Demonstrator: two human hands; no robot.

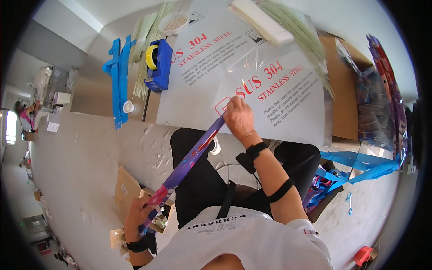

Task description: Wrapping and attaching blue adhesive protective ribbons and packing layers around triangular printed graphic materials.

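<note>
A long, narrow purple strip point(191, 155) with red and pink printed patterns runs slantwise across my lap, from lower left to the table's near edge. My right hand point(240, 119) pinches its upper end over the film-covered metal table point(202, 103). Lower down, my left hand point(137, 212) is closed around the other end, beside my left thigh. The strip looks taut and flat, perhaps folded; its material cannot be told. Part of its lower end is hidden by the left hand.
On the table are a blue tape dispenser point(159, 74), blue straps point(120, 83), a small white round piece point(128, 107), a bowl of small bits point(174, 23), thin green rods point(299, 31) and white strips point(265, 22). A cardboard box point(344, 94) stands right; scissors point(349, 202) lie below.
</note>
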